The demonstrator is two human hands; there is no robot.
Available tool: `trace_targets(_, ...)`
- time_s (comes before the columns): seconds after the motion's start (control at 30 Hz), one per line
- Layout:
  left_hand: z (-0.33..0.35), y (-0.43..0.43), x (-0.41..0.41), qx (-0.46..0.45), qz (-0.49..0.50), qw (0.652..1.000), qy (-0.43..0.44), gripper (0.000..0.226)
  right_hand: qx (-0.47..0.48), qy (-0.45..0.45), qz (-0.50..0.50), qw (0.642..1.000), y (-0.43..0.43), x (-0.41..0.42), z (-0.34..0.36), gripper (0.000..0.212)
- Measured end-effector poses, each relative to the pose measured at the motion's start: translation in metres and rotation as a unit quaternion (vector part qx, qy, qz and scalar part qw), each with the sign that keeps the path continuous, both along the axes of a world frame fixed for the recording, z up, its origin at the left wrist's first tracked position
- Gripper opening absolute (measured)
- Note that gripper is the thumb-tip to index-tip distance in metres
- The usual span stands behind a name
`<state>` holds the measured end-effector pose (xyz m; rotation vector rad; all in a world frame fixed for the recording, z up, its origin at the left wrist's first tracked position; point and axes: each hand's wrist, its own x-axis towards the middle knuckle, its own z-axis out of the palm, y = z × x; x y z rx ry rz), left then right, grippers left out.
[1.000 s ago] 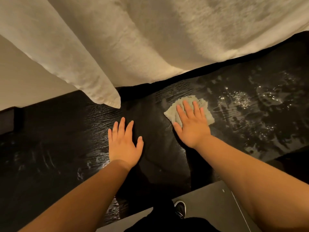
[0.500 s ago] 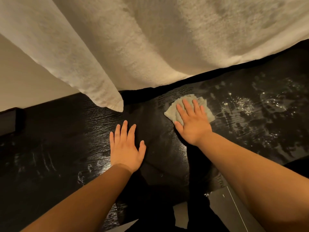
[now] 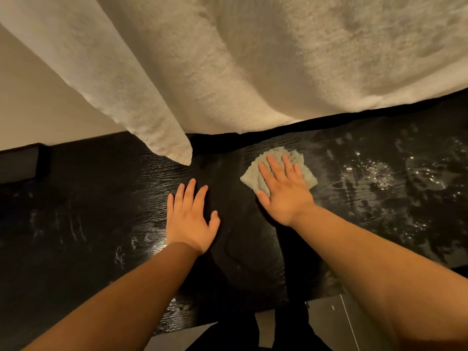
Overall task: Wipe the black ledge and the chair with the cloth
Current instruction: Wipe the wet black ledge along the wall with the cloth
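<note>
Pressing flat-fingered, the right hand [image 3: 285, 191] is holding the small pale-green folded cloth [image 3: 279, 171] on the wet black wood-grain ledge [image 3: 101, 198]; the left hand [image 3: 190, 219] is resting open beside it. Sweeping rightward through the droplets [image 3: 367, 173] looks wise.

The left hand [image 3: 188, 221] and the right hand [image 3: 285, 193] are bare, their nails short and plain, and both forearms [image 3: 126, 300] run uncovered from the wrists down to the lower edge of the view. Past the near edge of the black ledge [image 3: 76, 198], at the bottom centre, the person's legs show in black trousers [image 3: 228, 338], too dim in the low warm light to give seams or folds.
</note>
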<state>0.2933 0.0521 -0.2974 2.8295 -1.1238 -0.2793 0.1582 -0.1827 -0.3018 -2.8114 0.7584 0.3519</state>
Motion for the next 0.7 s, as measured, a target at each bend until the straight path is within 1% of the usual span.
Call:
trace_targets(0.07, 0.001, -0.003, -0.001, 0.0, 0.005, 1.0, -0.004, 0.069, 0.012, 0.011, -0.013, 1.0, 0.022, 0.001, 0.004, 0.079)
trace_targets(0.1, 0.002, -0.007, 0.0, -0.005, 0.01, 1.0, -0.005, 0.069, 0.016, 0.016, 0.006, 1.0, 0.033, -0.002, 0.005, 0.08)
trace_targets(0.2, 0.006, -0.023, 0.004, -0.038, 0.023, 0.999, 0.001, 0.068, 0.017, 0.03, 0.106, 0.994, 0.047, -0.016, 0.005, 0.081)
trace_targets(0.3, 0.003, -0.036, 0.009, -0.036, 0.011, 0.999, 0.01, 0.07, 0.014, 0.026, 0.173, 0.985, 0.021, -0.018, 0.006, 0.08)
trace_targets(0.37, 0.0, -0.039, 0.01, -0.023, 0.01, 1.0, 0.013, 0.071, -0.007, 0.037, 0.154, 0.987, -0.002, -0.005, 0.006, 0.079)
trace_targets(0.43, -0.001, -0.04, 0.01, -0.021, 0.012, 1.0, 0.019, 0.072, -0.014, 0.049, 0.084, 0.995, -0.016, 0.013, 0.007, 0.08)
trace_targets(0.5, -0.002, -0.04, 0.011, -0.019, 0.009, 1.0, 0.016, 0.073, -0.009, 0.055, 0.031, 0.998, -0.013, 0.024, 0.009, 0.083)
trace_targets(0.53, -0.002, -0.04, 0.011, -0.018, 0.008, 1.0, 0.015, 0.073, 0.0, 0.055, 0.029, 0.998, -0.005, 0.023, 0.01, 0.085)
trace_targets(0.57, -0.002, -0.04, 0.011, -0.019, 0.008, 1.0, 0.017, 0.073, 0.007, 0.05, 0.046, 0.998, 0.005, 0.019, 0.011, 0.086)
trace_targets(0.7, -0.002, -0.039, 0.012, -0.026, 0.01, 0.999, 0.024, 0.074, 0.023, 0.017, 0.183, 0.983, 0.027, -0.01, 0.007, 0.082)
